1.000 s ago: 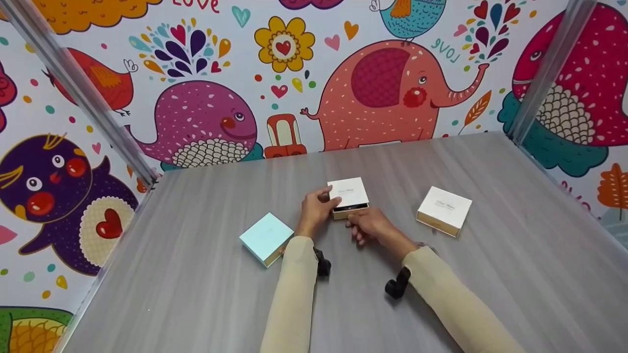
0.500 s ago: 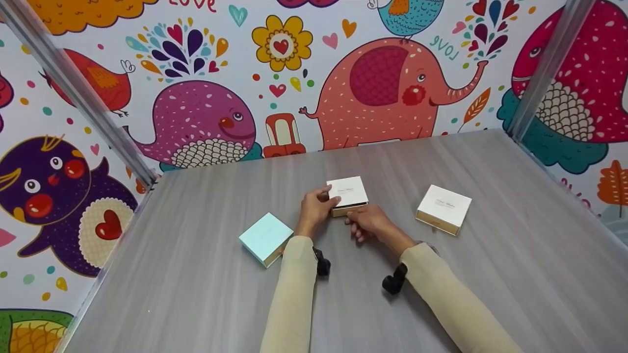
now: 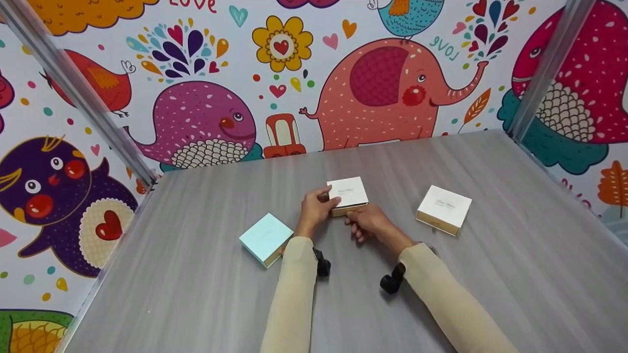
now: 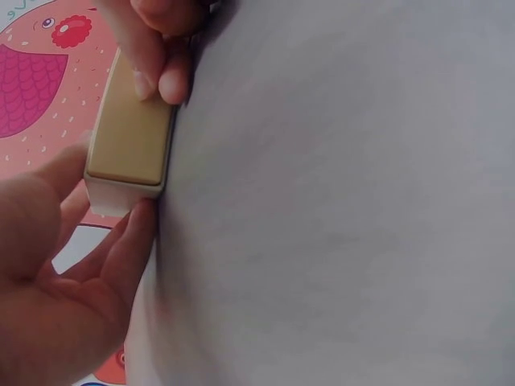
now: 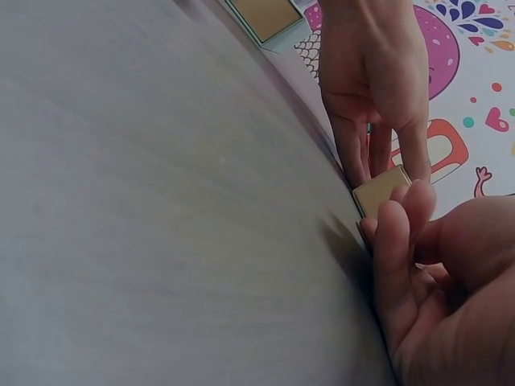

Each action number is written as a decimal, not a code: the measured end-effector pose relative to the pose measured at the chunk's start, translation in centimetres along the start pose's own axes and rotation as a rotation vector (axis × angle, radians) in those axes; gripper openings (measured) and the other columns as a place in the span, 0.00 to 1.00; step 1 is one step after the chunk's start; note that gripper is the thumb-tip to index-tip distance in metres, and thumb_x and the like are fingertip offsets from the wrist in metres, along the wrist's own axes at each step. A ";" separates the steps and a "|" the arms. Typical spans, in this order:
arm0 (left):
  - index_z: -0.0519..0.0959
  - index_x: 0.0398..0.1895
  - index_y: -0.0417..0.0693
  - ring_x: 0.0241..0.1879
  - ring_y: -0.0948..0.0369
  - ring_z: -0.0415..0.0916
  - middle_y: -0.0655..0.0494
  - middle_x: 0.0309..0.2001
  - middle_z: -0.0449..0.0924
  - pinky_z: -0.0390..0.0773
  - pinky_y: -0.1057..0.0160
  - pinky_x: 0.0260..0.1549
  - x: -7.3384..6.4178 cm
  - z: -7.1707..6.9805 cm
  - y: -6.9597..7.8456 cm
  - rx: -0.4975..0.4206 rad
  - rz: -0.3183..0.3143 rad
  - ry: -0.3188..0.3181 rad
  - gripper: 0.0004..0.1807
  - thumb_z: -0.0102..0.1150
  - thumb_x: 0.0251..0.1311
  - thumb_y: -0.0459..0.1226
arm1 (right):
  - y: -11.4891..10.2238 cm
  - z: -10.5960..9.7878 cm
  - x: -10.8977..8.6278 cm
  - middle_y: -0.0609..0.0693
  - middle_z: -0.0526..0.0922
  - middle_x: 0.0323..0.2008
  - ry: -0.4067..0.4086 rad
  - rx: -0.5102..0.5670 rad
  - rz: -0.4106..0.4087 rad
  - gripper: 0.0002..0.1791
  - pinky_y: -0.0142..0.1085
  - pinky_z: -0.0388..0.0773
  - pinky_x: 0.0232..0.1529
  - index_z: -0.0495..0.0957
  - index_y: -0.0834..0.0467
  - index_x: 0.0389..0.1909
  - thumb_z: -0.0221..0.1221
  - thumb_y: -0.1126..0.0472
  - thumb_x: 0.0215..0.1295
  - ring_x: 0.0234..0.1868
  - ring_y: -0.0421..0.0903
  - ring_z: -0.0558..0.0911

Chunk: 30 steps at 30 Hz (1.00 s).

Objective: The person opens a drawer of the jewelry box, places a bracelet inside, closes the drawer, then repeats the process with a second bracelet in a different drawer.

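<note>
A small white box (image 3: 351, 190) with fine print on its lid and a gold drawer front (image 4: 129, 141) sits on the table. My left hand (image 3: 315, 212) grips its left side, thumb on the top edge and fingers along the side. Fingertips of my right hand (image 3: 371, 224) press on the gold front, the other fingers loosely bent below. A thin dark line shows between the white sleeve and the gold drawer. In the right wrist view, the right fingers partly cover the gold front.
A second white box (image 3: 444, 208) with a gold side lies to the right. To the left, beside the left forearm, is a light blue box (image 3: 266, 238), also gold-sided. The grey table (image 3: 196, 294) ends at a cartoon-printed wall (image 3: 289, 98) behind.
The gold drawer has slid inward under my right fingers, and the dark gap below the white top has narrowed to a line. My left hand keeps its grip.
</note>
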<state>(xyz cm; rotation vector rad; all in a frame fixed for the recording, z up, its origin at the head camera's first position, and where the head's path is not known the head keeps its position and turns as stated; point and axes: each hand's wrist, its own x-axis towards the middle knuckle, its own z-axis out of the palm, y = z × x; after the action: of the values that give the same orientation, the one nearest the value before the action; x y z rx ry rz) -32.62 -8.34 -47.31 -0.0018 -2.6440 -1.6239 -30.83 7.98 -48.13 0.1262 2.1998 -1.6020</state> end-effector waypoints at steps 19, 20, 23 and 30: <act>0.77 0.63 0.40 0.58 0.50 0.80 0.39 0.57 0.83 0.76 0.53 0.60 0.1 0.0 -0.1 -0.022 0.032 0.005 0.27 0.67 0.62 0.39 | 0.1 0.5 -0.1 0.45 0.75 0.11 0.058 -0.004 -0.013 0.17 0.32 0.75 0.14 0.83 0.64 0.30 0.53 0.58 0.75 0.09 0.37 0.72; 0.77 0.63 0.40 0.58 0.50 0.80 0.39 0.57 0.83 0.76 0.53 0.59 0.1 0.0 -0.1 -0.021 0.030 0.005 0.26 0.67 0.62 0.39 | 0.1 0.5 0.0 0.45 0.75 0.11 0.058 -0.003 -0.013 0.17 0.32 0.75 0.14 0.83 0.63 0.30 0.53 0.58 0.75 0.10 0.37 0.72; 0.77 0.63 0.41 0.59 0.51 0.80 0.40 0.57 0.83 0.76 0.53 0.60 0.2 0.0 -0.1 -0.027 0.020 0.001 0.26 0.67 0.62 0.39 | 0.1 0.5 -0.1 0.46 0.75 0.11 0.062 -0.002 -0.013 0.17 0.32 0.75 0.15 0.82 0.63 0.29 0.52 0.58 0.75 0.10 0.37 0.73; 0.77 0.64 0.42 0.59 0.50 0.79 0.40 0.58 0.82 0.76 0.53 0.60 0.1 0.0 0.0 -0.030 0.010 -0.002 0.26 0.67 0.62 0.39 | 0.1 0.6 -0.1 0.46 0.75 0.11 0.073 -0.005 -0.009 0.18 0.32 0.74 0.14 0.81 0.62 0.26 0.52 0.57 0.75 0.09 0.38 0.72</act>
<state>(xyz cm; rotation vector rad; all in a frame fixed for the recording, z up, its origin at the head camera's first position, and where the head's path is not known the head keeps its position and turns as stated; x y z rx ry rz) -32.75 -8.38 -47.30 -0.0178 -2.6158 -1.6611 -30.57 7.43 -48.33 0.1764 2.2625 -1.6204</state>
